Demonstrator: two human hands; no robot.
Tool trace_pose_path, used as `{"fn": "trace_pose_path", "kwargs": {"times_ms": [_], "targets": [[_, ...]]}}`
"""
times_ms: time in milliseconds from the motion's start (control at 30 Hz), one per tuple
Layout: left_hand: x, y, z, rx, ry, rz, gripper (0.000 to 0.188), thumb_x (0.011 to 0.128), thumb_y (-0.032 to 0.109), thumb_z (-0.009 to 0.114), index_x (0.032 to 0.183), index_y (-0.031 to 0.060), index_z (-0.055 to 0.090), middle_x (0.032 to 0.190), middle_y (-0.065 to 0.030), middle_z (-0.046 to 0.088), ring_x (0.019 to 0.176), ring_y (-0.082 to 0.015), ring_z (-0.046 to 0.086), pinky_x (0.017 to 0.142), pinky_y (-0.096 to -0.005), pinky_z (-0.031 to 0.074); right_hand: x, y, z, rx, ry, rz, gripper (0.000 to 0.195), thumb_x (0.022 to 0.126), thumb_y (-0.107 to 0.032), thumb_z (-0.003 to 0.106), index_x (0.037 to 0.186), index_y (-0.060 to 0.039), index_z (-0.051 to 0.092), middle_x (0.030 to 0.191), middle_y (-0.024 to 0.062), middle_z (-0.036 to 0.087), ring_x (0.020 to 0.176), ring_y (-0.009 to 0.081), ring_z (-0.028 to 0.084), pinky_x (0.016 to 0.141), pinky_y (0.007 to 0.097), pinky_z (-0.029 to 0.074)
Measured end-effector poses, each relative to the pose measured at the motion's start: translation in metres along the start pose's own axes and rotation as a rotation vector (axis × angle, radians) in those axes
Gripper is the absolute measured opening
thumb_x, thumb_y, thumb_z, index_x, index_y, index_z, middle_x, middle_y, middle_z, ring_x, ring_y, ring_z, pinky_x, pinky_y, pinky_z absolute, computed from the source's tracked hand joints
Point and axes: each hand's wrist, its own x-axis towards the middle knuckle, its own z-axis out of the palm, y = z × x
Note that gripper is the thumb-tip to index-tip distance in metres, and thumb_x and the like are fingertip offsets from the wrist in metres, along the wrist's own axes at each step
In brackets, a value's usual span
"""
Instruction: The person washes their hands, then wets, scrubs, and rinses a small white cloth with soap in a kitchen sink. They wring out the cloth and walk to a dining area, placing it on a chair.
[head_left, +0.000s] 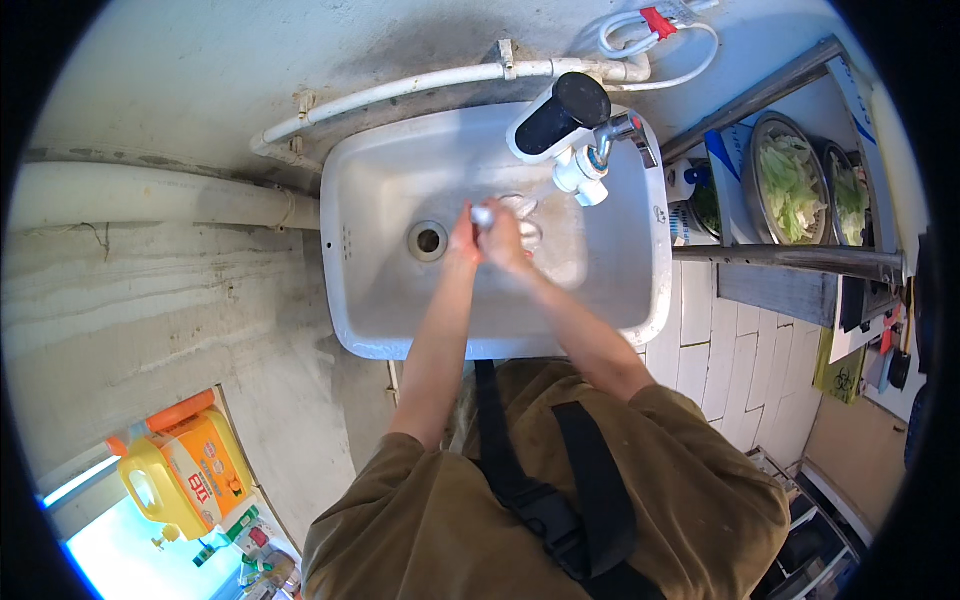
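Both my hands are brought together over a white ceramic sink (480, 346), a little right of its drain (428, 240). Between my left hand (463, 238) and my right hand (501, 234) is a small whitish object (482, 217), blurred and mostly covered by fingers; its kind cannot be told. My right hand is smeared by motion. Beside it, on the basin floor, lie shiny rounded pale things (529, 234), partly hidden by that hand. A white and black electric faucet (559, 124) with a chrome lever (637, 135) overhangs the basin's back right.
White pipes (420, 81) run along the wall behind the sink. At right, a rack (787, 256) holds a metal bowl (757, 217) of cut leafy greens (789, 187) and another bowl (851, 199). A yellow detergent jug (154, 487) stands on the lower-left window ledge.
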Motion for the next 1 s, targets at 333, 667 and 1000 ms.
{"fn": "trace_pose_path", "kwargs": {"times_ms": [333, 667, 1000], "targets": [[0.023, -0.020, -0.011, 0.107, -0.197, 0.074, 0.050, 0.079, 0.055, 0.033, 0.098, 0.0127, 0.052, 0.092, -0.0039, 0.057, 0.084, -0.0265, 0.053, 0.072, -0.0406, 0.042, -0.010, -0.027, -0.012, -0.236, 0.004, 0.066, 0.020, 0.064, -0.026, 0.059, 0.069, -0.0067, 0.059, 0.067, 0.0151, 0.058, 0.063, 0.0315, 0.056, 0.057, 0.0387, 0.045], [0.005, -0.028, 0.015, 0.040, 0.252, 0.118, 0.041, 0.081, 0.047, 0.034, 0.094, 0.0129, 0.053, 0.090, -0.0032, 0.057, 0.082, -0.0198, 0.054, 0.072, -0.0365, 0.043, 0.020, 0.039, -0.003, -0.121, 0.095, 0.385, 0.028, 0.056, -0.027, 0.066, 0.068, -0.0029, 0.061, 0.069, 0.0154, 0.059, 0.066, 0.0303, 0.057, 0.064, 0.0364, 0.046], [0.046, -0.020, -0.042, 0.075, -0.265, 0.161, 0.028, 0.083, 0.032, 0.036, 0.089, 0.0106, 0.052, 0.084, -0.0056, 0.056, 0.079, -0.0193, 0.053, 0.074, -0.0312, 0.041, -0.019, -0.014, -0.004, -0.106, 0.190, -0.063, 0.011, 0.061, -0.016, 0.060, 0.060, -0.0056, 0.057, 0.063, 0.0167, 0.056, 0.061, 0.0325, 0.054, 0.057, 0.0399, 0.044]]}}
